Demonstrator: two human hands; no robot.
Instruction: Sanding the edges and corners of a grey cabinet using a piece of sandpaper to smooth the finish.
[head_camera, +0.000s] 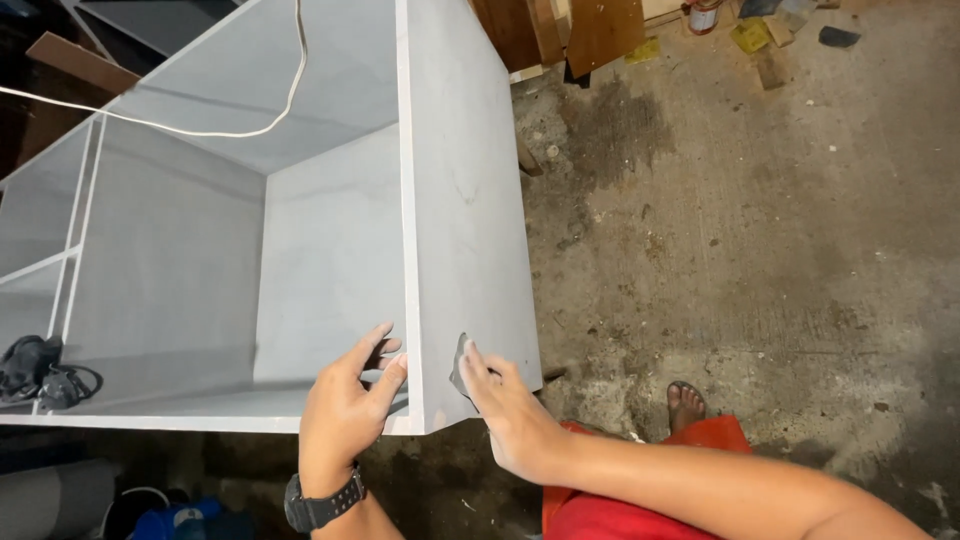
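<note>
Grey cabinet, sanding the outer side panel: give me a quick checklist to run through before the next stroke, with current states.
1. Right hand presses the dark abrasive piece flat on the cabinet's side panel: ok.
2. Left hand steadies the panel's front edge, fingers wrapped inside: ok.
3. Left fingers out of the abrasive's path: ok, they sit on the other face of the panel.
4. White cord draped across the cabinet opening, away from the hands: ok.
5. Bare foot in sandal on a debris-strewn concrete floor: not ok.
6. Abrasive wear: cannot tell, mostly hidden under the hand.
</note>
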